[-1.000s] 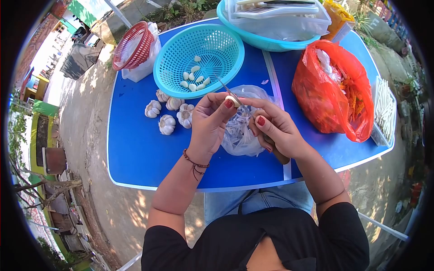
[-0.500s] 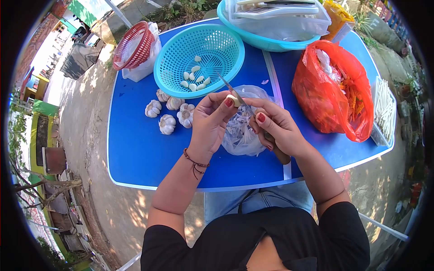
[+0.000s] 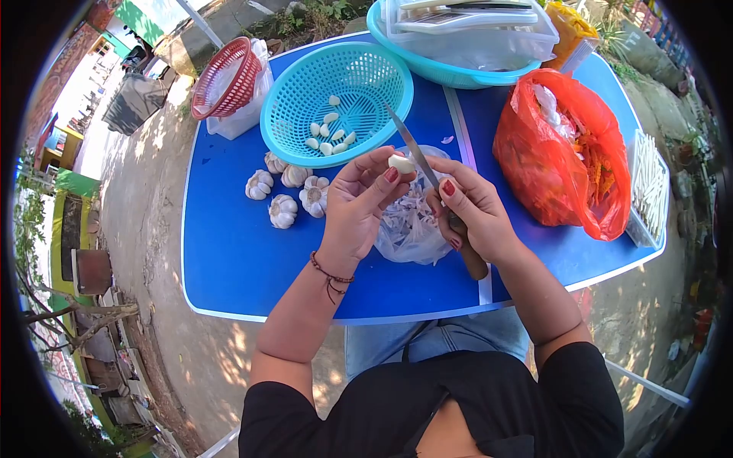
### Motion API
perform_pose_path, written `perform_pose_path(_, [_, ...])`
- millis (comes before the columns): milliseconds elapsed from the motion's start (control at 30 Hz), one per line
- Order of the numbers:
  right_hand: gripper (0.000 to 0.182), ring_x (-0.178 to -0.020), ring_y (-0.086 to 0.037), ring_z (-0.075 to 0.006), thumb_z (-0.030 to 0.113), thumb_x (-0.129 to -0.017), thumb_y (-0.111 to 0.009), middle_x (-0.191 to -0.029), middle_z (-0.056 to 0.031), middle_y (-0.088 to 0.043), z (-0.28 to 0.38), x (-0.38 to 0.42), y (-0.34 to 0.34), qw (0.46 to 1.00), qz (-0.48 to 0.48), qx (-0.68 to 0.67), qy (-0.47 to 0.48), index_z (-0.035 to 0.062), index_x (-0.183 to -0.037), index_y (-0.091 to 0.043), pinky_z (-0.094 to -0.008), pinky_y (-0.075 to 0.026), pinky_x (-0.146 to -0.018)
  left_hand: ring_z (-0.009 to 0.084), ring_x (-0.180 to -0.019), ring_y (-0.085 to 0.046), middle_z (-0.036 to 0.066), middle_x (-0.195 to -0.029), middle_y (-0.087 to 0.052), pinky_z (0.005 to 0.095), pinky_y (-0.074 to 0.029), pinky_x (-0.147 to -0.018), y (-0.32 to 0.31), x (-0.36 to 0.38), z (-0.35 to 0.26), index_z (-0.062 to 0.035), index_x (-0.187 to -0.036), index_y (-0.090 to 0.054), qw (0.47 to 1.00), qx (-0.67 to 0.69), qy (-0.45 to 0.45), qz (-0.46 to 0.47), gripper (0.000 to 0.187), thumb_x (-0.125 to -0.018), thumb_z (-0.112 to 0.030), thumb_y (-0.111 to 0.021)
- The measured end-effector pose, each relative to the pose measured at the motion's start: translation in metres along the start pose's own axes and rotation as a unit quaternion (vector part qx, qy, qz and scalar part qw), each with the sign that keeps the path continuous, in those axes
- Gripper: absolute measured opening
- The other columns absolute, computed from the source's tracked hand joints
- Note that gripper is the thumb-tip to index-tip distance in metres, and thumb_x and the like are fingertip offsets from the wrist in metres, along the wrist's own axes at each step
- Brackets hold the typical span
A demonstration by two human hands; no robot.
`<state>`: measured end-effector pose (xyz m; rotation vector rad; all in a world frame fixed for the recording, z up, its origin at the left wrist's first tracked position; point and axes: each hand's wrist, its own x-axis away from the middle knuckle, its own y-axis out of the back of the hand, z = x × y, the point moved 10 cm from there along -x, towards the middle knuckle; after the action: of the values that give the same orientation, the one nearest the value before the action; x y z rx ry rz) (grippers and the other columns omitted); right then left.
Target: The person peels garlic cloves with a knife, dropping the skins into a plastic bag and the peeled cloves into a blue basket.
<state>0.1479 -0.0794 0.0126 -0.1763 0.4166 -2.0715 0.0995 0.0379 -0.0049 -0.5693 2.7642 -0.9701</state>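
Between the thumb and fingers of my left hand (image 3: 365, 195) is a pale peeled garlic clove (image 3: 401, 163). My right hand (image 3: 469, 210) grips a knife (image 3: 416, 153) by its brown handle, the blade pointing up and away, just right of the clove. Below both hands lies a clear plastic bag (image 3: 412, 225) with garlic skins on it. Several whole garlic bulbs (image 3: 282, 211) rest on the table left of my left hand. Beyond them, a turquoise basket (image 3: 282, 84) holds several peeled cloves (image 3: 325, 130).
On the blue table (image 3: 244, 267) stand a red plastic bag (image 3: 534, 168) with orange-red contents and a container of white sticks (image 3: 649, 183) at right. A red basket (image 3: 229, 76) sits at back left. A turquoise basin (image 3: 489, 78) bears clear plastic boxes (image 3: 473, 38) at the back.
The knife blade has moved away from the clove, and my right hand has shifted slightly right. The clove now shows more of its pale surface in my left fingers.
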Motion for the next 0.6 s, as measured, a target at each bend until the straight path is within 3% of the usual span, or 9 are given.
perform_pose_path(367, [0.039, -0.046, -0.042, -0.0039, 0.023, -0.100, -0.041, -0.074, -0.0006, -0.047, 0.009, 0.000, 0.011, 0.998, -0.048, 0.012, 0.027, 0.0060, -0.135, -0.043, -0.0168, -0.033, -0.039, 0.0185, -0.099, -0.062, 0.012, -0.110, -0.062, 0.0282, -0.053, -0.085, -0.002, 0.001, -0.002, -0.0002, -0.119, -0.056, 1.000, -0.023, -0.012, 0.005, 0.032, -0.087, -0.003, -0.062])
perform_pose_path(600, [0.033, -0.043, -0.042, -0.0044, 0.026, -0.100, -0.040, -0.076, -0.0031, -0.048, -0.002, -0.001, 0.008, 1.000, -0.021, 0.020, 0.001, -0.0001, -0.119, -0.048, -0.0168, -0.033, -0.039, 0.0180, -0.103, -0.060, 0.011, -0.118, -0.058, 0.0269, -0.051, -0.087, -0.003, -0.001, -0.005, -0.0007, -0.121, -0.054, 1.000, 0.027, -0.001, 0.012, 0.033, -0.089, -0.003, -0.059])
